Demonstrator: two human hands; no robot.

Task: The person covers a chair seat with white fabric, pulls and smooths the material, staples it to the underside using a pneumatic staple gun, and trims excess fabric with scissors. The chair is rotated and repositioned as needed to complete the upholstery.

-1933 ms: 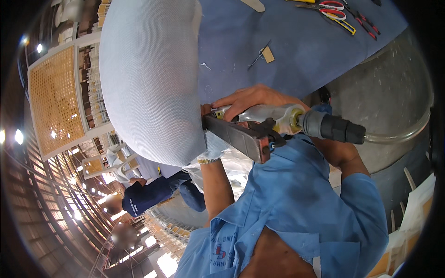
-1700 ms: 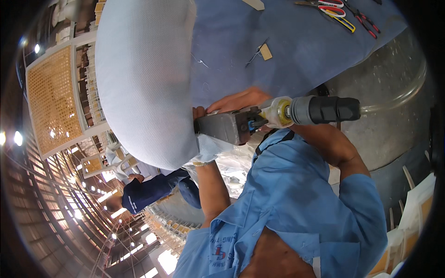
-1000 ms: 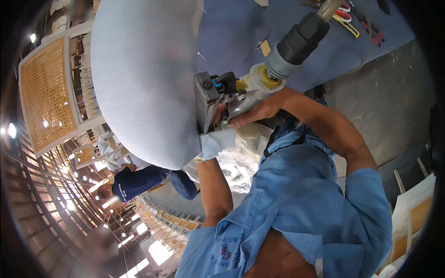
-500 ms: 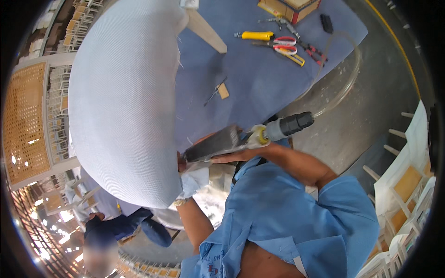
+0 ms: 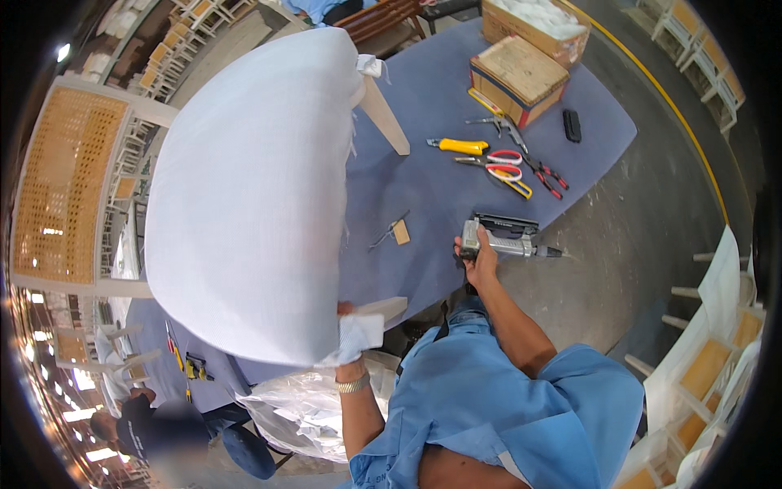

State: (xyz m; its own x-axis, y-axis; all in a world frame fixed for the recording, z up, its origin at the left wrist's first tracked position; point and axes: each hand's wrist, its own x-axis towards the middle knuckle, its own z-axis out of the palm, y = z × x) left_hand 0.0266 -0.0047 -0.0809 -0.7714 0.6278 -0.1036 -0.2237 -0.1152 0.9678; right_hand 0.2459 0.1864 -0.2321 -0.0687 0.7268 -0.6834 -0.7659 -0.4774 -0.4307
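The right hand point(image 5: 482, 254) now holds the pneumatic staple gun point(image 5: 503, 238) out over the blue table point(image 5: 423, 187), right of centre in the frame, well apart from the white upholstered chair seat point(image 5: 248, 196). In the earlier views the gun is pressed up against the seat's lower edge, nose to the fabric; by the last of them it is already drawing back, and here it lies flat in the hand with the nose turned toward the right, its fingers wrapped closed around the body. That suggests the stapling pass along that edge is over, at least for the moment, and the tool is being set aside or parked.

The left hand point(image 5: 352, 336), at lower centre, is closed on a bunch of loose white fabric point(image 5: 358, 330) at the bottom rim of the seat, just beside a pale wooden leg stub point(image 5: 383, 308). Its grip on the cloth looks tight, as though keeping the cover tensioned while the gun is away.

The seat itself fills the upper left and centre, lying on the table with another leg point(image 5: 384, 114) pointing toward the top of the frame. Farther right on the table lie a yellow-handled utility knife point(image 5: 458, 146), red-handled scissors point(image 5: 503, 157), pliers point(image 5: 547, 173) and a cardboard box point(image 5: 518, 77).
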